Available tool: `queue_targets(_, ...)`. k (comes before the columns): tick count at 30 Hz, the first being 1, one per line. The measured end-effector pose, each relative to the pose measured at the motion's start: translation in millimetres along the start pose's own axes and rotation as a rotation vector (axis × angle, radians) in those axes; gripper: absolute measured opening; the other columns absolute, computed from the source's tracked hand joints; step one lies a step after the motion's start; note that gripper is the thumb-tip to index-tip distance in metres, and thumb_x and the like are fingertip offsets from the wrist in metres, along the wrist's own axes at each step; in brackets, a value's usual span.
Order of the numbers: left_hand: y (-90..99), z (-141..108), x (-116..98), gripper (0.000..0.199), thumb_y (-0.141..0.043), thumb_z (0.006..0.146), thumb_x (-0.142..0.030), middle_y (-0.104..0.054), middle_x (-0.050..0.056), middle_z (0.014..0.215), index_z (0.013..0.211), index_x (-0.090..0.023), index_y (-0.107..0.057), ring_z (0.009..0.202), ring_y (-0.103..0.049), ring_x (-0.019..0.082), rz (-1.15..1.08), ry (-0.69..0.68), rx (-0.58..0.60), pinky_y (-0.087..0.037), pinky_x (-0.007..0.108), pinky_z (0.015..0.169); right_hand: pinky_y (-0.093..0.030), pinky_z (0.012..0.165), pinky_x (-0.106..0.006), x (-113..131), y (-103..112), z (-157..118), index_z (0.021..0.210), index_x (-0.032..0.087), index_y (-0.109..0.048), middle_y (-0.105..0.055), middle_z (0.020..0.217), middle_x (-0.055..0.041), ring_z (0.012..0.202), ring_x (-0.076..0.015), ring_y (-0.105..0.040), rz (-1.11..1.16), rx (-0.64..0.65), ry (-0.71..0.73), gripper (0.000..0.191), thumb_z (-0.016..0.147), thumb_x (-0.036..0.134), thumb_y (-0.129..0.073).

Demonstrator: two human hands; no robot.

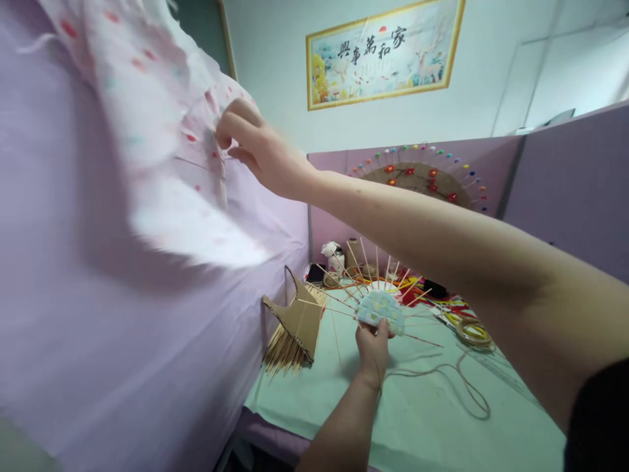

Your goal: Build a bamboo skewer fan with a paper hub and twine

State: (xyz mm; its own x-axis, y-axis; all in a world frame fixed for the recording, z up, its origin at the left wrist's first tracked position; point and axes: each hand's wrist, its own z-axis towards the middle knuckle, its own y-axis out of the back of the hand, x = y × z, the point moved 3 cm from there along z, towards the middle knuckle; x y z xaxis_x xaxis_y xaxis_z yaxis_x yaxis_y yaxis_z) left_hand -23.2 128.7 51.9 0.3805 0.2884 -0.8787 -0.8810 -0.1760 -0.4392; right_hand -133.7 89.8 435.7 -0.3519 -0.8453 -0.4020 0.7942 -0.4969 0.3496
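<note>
My right hand (258,147) reaches far across to the upper left, its fingers pinched on a white cloth with red spots (162,137) that hangs against the purple fabric wall. Lower down, over the table, my left hand (373,347) grips a pale green patterned half-round piece (381,311) by its lower edge. Thin sticks fan outward from that piece, and a brown string (437,370) trails beside it on the table. The lower part of the spotted cloth is blurred.
On the green table (422,419), a cut cardboard piece (299,321) lies with many thin sticks at the left. Jars, string rolls and coloured strips crowd the back. A flowered half-round decoration (417,180) stands behind; a framed picture (383,56) hangs above.
</note>
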Motion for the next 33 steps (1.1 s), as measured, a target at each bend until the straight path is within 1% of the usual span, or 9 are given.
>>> queue_targets(5, 0.6, -1, 2, 0.039, -0.074, 0.07, -0.042, -0.075, 0.013, 0.09, 0.091, -0.01, -0.067, 0.07, -0.07, 0.018, 0.005, -0.006, 0.004, -0.059, 0.028, 0.058, -0.049, 0.084, -0.028, -1, 6, -43, 0.114, 0.014, -0.053, -0.053, 0.12, -0.0042, 0.101, -0.0116, -0.056, 0.162, 0.14, 0.099, 0.019, 0.097, 0.014, -0.043)
queue_targets(11, -0.5, 2, 4, 0.042, -0.075, 0.069, -0.045, -0.076, 0.012, 0.09, 0.091, -0.011, -0.069, 0.07, -0.071, 0.019, 0.042, -0.018, -0.003, -0.059, 0.027, 0.059, -0.05, 0.078, -0.032, 2, 81, -160, 0.106, 0.019, -0.06, -0.06, 0.11, -0.0084, 0.095, -0.0172, -0.059, 0.104, 0.225, -0.017, 0.015, 0.094, 0.016, -0.052)
queue_targets(14, -1.6, 3, 3, 0.041, -0.076, 0.068, -0.047, -0.076, 0.012, 0.086, 0.086, -0.011, -0.07, 0.068, -0.071, 0.019, 0.087, -0.019, -0.017, -0.06, 0.029, 0.059, -0.05, 0.076, -0.029, -22, 142, -239, 0.104, 0.02, -0.063, -0.062, 0.105, -0.0072, 0.089, -0.014, -0.06, -0.009, 0.091, -0.346, 0.013, 0.091, 0.019, -0.058)
queue_targets(17, -2.6, 7, 5, 0.045, -0.077, 0.067, -0.049, -0.076, 0.012, 0.086, 0.09, -0.011, -0.07, 0.072, -0.072, 0.021, 0.133, -0.031, -0.033, -0.061, 0.031, 0.062, -0.05, 0.074, -0.027, -52, 215, -340, 0.102, 0.018, -0.063, -0.065, 0.104, -0.0109, 0.091, -0.0157, -0.061, -0.269, -0.069, -0.909, 0.017, 0.092, 0.028, -0.057)
queue_targets(19, -4.1, 10, 8, 0.045, -0.076, 0.07, -0.047, -0.075, 0.011, 0.093, 0.097, -0.012, -0.069, 0.077, -0.072, 0.021, 0.131, -0.053, -0.018, -0.062, 0.031, 0.064, -0.048, 0.08, -0.029, -58, 259, -413, 0.109, 0.016, -0.063, -0.067, 0.108, -0.013, 0.094, -0.0172, -0.062, -0.534, 0.164, -1.374, 0.023, 0.092, 0.028, -0.053)
queue_targets(22, -5.4, 13, 13, 0.043, -0.074, 0.073, -0.043, -0.074, 0.01, 0.099, 0.102, -0.012, -0.068, 0.082, -0.072, 0.019, 0.122, -0.086, -0.015, -0.062, 0.029, 0.065, -0.047, 0.078, -0.034, -39, 305, -497, 0.097, 0.009, -0.069, -0.072, 0.097, -0.0187, 0.086, -0.023, -0.065, -0.651, 0.398, -1.628, 0.021, 0.085, 0.021, -0.057)
queue_targets(27, -7.4, 11, 11, 0.043, -0.073, 0.075, -0.039, -0.073, 0.011, 0.106, 0.109, -0.014, -0.067, 0.088, -0.071, 0.02, 0.117, -0.116, 0.009, -0.063, 0.028, 0.066, -0.043, 0.065, -0.03, 12, 309, -582, 0.075, 0.014, -0.072, -0.072, 0.073, -0.0106, 0.07, -0.0227, -0.065, -0.528, 0.778, -1.852, 0.018, 0.069, 0.032, -0.075)
queue_targets(30, -8.1, 9, 9, 0.045, -0.074, 0.074, -0.04, -0.073, 0.011, 0.107, 0.109, -0.013, -0.066, 0.089, -0.071, 0.021, 0.12, -0.112, 0.014, -0.063, 0.028, 0.066, -0.042, 0.065, -0.031, 28, 296, -601, 0.076, 0.013, -0.072, -0.072, 0.077, -0.0136, 0.076, -0.0268, -0.067, -0.528, 0.911, -1.893, 0.033, 0.064, 0.043, -0.079)
queue_targets(33, -8.1, 8, 9, 0.046, -0.076, 0.072, -0.042, -0.074, 0.011, 0.104, 0.105, -0.012, -0.067, 0.087, -0.072, 0.021, 0.119, -0.092, 0.021, -0.063, 0.03, 0.066, -0.043, 0.067, -0.033, 33, 290, -600, 0.082, 0.011, -0.071, -0.072, 0.085, -0.0197, 0.083, -0.0312, -0.068, -0.592, 0.981, -1.881, 0.035, 0.074, 0.044, -0.07)
